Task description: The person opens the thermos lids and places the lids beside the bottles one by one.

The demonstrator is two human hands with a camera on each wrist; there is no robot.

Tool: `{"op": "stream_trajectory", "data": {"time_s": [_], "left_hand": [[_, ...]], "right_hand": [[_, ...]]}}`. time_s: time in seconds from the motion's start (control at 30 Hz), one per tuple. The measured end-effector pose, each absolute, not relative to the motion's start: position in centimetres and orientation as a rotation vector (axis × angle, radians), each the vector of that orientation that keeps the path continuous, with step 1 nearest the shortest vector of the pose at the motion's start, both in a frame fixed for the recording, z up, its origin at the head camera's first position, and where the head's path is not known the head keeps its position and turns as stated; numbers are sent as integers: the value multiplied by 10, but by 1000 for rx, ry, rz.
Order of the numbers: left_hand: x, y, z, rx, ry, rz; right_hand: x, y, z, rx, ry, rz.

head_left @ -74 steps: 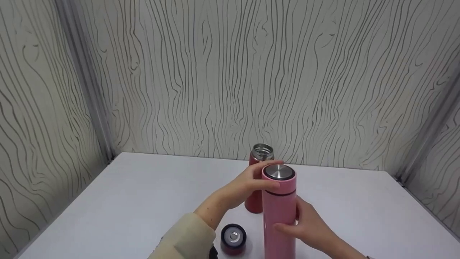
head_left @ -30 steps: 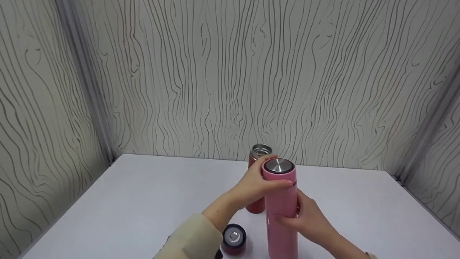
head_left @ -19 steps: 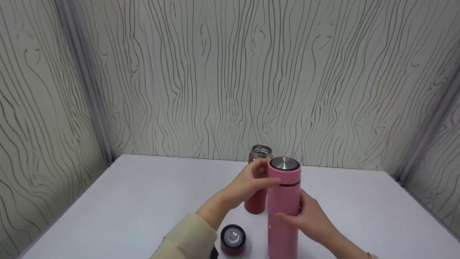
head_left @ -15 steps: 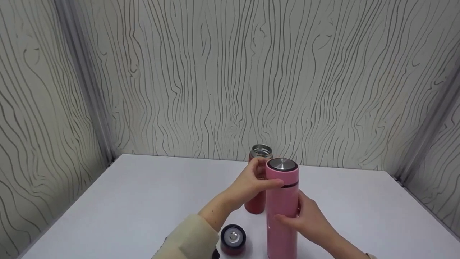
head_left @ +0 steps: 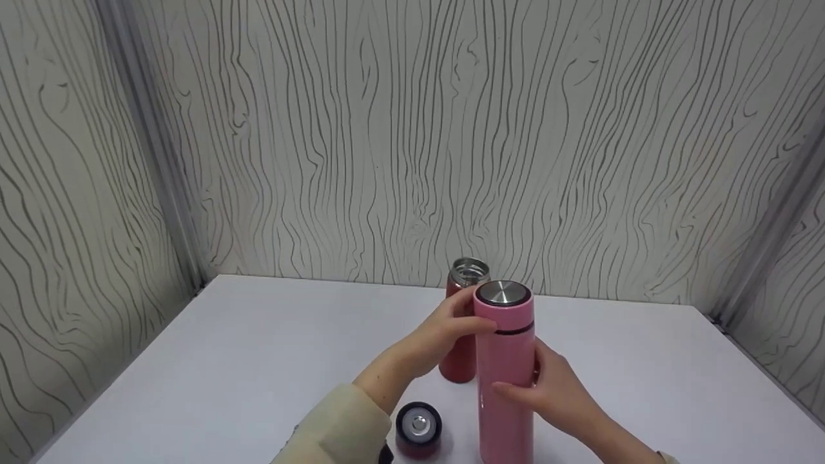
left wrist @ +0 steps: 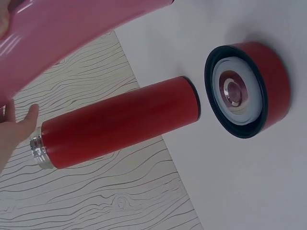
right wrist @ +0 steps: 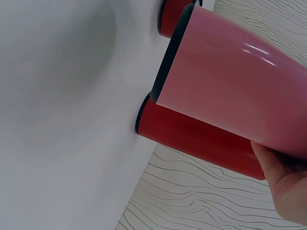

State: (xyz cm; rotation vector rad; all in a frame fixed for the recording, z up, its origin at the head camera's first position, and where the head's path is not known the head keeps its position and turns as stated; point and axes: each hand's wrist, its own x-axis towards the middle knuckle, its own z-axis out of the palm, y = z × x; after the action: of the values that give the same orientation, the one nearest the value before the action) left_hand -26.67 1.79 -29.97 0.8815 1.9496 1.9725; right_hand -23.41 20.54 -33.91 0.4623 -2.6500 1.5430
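Observation:
A tall pink thermos stands upright between my hands, its lid with a steel-coloured top seated over a dark band. My left hand holds the lid, thumb in front, the other fingers mostly hidden behind it. Lower down, my right hand grips the body from the right. In the right wrist view the thermos's dark base appears raised off the table. Behind it a red thermos stands uncapped, its steel mouth showing. Its red lid lies with the inner side up, near my left sleeve.
Everything stands on a white table. A wall panel with a wood-grain pattern closes off the back, and similar panels rise at both sides.
My left hand turned round the lid, thumb swinging right, then came back left. The pink thermos rose slightly and shifted a little sideways. The red thermos and its lid stayed put.

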Motion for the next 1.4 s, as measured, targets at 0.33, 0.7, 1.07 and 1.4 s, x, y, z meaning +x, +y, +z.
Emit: {"op": "stream_trajectory", "data": {"time_s": [0.33, 0.7, 1.07, 1.4], "left_hand": [[-266, 26, -301, 773, 2038, 2066], [-263, 27, -301, 850, 1959, 2024], [-264, 28, -303, 774, 2007, 2050], [-263, 36, -301, 694, 2096, 2015]], "right_hand": [[-234, 206, -341, 513, -2635, 1545], [-234, 208, -342, 531, -2631, 1587], [-233, 208, -341, 479, -2628, 1575], [-231, 205, -341, 541, -2633, 1528]]}}
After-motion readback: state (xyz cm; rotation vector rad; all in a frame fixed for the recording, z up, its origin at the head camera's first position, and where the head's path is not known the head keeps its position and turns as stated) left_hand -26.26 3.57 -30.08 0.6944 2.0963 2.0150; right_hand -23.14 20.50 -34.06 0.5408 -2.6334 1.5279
